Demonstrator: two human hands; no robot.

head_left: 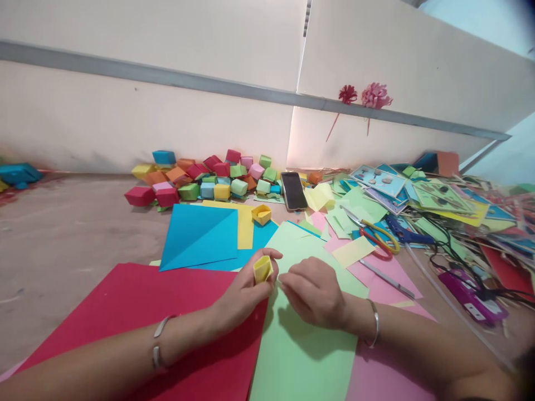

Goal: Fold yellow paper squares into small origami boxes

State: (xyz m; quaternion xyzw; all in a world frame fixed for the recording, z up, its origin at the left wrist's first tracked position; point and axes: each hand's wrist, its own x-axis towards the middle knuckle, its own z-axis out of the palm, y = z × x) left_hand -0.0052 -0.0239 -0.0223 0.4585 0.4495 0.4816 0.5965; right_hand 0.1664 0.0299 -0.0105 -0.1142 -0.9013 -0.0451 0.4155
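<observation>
My left hand [246, 289] is wrapped round a small folded yellow paper box [263, 269], its fingers behind and its thumb in front. The box's upper side looks open. Just to the right, my right hand [315, 292] is closed, its fingertips pinched together near the box but apart from it; what they hold, if anything, is too small to make out. Below the hands lie a red sheet [167, 301] and a light green sheet [309, 362]. Beyond them, another yellow-orange paper box [261, 215] sits by blue sheets [204, 234].
Many coloured paper boxes [221, 192] are piled along the wall beside a phone [294, 191]. To the right are scissors [378, 239], a metal blade [387, 278], a blue glue gun [407, 233], a purple power strip [472, 298] with cables and heaped paper pieces.
</observation>
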